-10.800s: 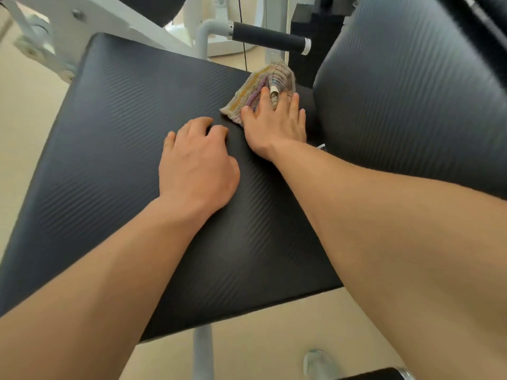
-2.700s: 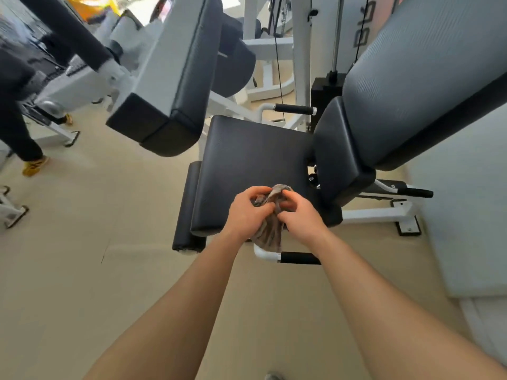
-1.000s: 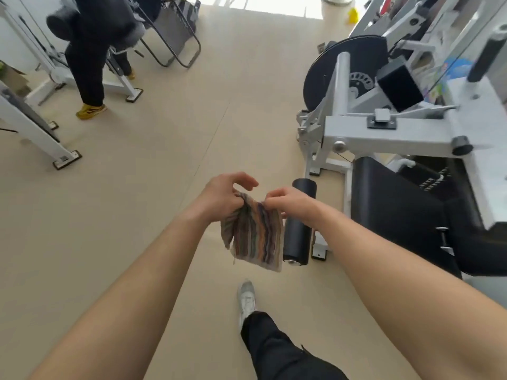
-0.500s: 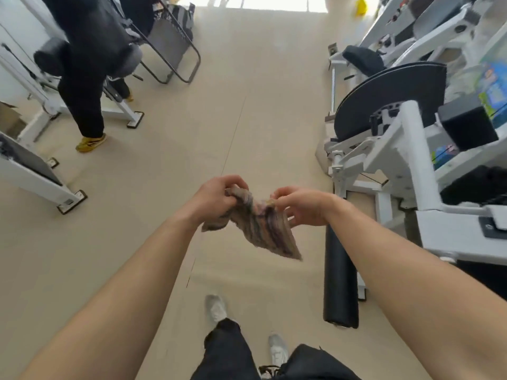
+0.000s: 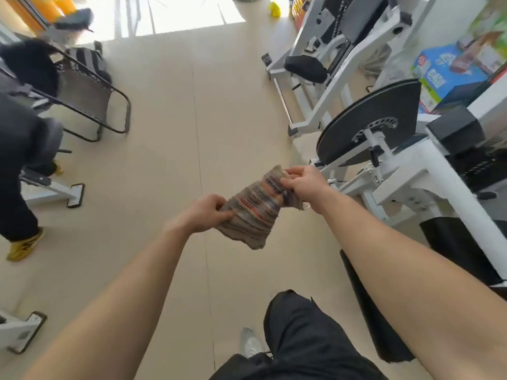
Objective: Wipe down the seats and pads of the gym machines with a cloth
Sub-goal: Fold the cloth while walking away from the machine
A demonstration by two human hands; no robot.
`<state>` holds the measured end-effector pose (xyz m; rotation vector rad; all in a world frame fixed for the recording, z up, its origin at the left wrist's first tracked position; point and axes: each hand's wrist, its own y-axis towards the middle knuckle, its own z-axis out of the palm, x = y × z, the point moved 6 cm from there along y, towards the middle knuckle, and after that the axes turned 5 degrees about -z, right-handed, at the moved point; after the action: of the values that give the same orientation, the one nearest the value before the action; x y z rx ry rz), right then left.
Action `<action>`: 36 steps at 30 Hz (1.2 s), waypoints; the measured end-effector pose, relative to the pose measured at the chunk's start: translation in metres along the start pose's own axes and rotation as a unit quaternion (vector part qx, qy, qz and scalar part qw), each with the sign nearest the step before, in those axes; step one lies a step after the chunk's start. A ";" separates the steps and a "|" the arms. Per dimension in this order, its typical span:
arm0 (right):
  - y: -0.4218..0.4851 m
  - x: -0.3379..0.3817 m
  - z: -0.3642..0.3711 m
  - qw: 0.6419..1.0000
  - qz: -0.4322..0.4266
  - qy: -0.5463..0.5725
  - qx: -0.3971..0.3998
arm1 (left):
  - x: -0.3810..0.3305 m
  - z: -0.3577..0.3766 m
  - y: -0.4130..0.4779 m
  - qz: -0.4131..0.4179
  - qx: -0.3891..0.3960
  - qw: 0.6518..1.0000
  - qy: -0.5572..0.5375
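Cloth (image 5: 255, 208) hangs in the air between our two grips, its long axis running from the left hand (image 5: 204, 216) low and near us up to the right hand (image 5: 303, 182), both pinched shut on its edges. It looks striped, faded and rumpled, perhaps partly folded. The black pad (image 5: 375, 311) by our right forearm lies nearest, on the right hand's side.

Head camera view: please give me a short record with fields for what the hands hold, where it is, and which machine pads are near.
left hand: grips the lower left edge of the cloth
right hand: pinches its upper corner
cloth: striped, stretched between both hands in the air above the floor, touching no machine
nearest pad: black roller pad low on the right
farther pad: black seat on the white machine, upper right
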<state>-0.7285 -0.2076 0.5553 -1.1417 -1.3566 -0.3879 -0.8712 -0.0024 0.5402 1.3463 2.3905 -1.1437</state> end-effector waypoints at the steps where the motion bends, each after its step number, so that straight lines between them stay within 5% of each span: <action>1: 0.016 0.008 -0.004 1.000 0.003 0.015 -0.023 | 0.005 -0.007 0.018 -0.004 0.004 1.000 -0.009; 6: 0.106 0.027 -0.023 0.990 0.010 0.011 -0.138 | 0.011 -0.054 0.116 -0.051 -0.032 0.972 -0.226; 11: 0.191 0.065 -0.002 0.982 -0.074 -0.085 -0.149 | -0.051 -0.082 0.212 -0.140 0.016 0.861 -0.488; 13: 0.219 0.079 0.013 0.982 -0.090 -0.098 -0.130 | -0.082 -0.094 0.246 -0.142 0.049 0.848 -0.508; 19: 0.296 0.121 0.018 0.968 -0.118 -0.183 -0.123 | -0.121 -0.151 0.340 -0.154 0.088 0.850 -0.496; 22: 0.336 0.133 0.020 0.978 -0.097 -0.165 -0.080 | -0.135 -0.172 0.388 -0.110 0.103 0.920 -0.361; 26: 0.384 0.150 -0.017 0.969 -0.030 -0.033 -0.244 | -0.166 -0.206 0.449 0.046 0.144 0.970 -0.189; 28: 0.407 0.154 -0.036 0.971 0.009 0.007 -0.238 | -0.187 -0.228 0.467 0.113 0.234 0.953 -0.154; 32: 0.453 0.157 -0.019 0.995 0.013 0.102 0.016 | -0.223 -0.269 0.499 0.135 0.430 0.879 -0.155; 36: 0.474 0.160 -0.012 0.976 0.023 0.214 0.019 | -0.254 -0.290 0.547 0.123 0.491 0.838 -0.205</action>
<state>-0.3068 0.0575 0.5046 -0.9864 -0.9537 -0.5378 -0.2322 0.1939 0.5687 1.3306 1.2409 -2.4121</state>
